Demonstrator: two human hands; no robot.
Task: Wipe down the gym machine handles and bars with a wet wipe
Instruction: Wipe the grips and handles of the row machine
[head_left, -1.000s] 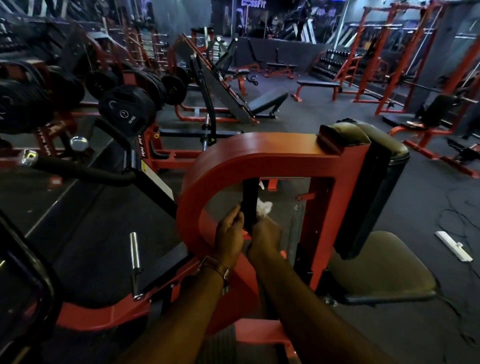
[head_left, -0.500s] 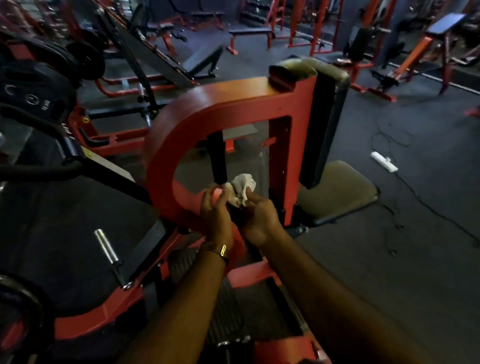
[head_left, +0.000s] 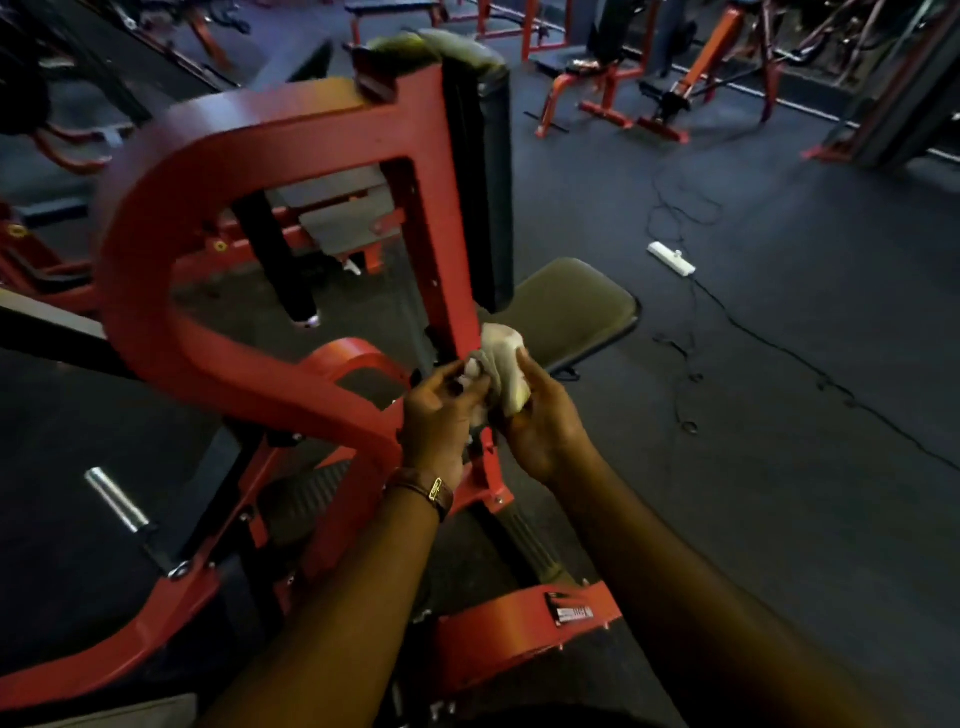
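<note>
At the far left a short silver peg (head_left: 115, 498) is sticking up and leftward from the machine's low black arm, and beside it the big curved red frame (head_left: 156, 291) is looping up and over toward a dark backrest pad (head_left: 480, 171). Inside the loop a black handle (head_left: 275, 260) is hanging down, its long axis near vertical and leaning slightly, its lower end pointing at the floor, untouched by either hand. Further right, the left hand (head_left: 441, 410), with a wristband (head_left: 421, 488), is curling its fingers around the lower left edge of a crumpled white wipe (head_left: 501, 366). The wipe is lying bunched between both hands, its long axis running up and slightly left, its top just beside the red upright post (head_left: 447, 249) in front of the seat (head_left: 576, 306). The right hand (head_left: 545, 421) is gripping the wipe's right side, thumb on top and fingers folded beneath. On the floor to the right a white power strip (head_left: 670, 258) is lying with its black cable (head_left: 769, 338) trailing away.
</note>
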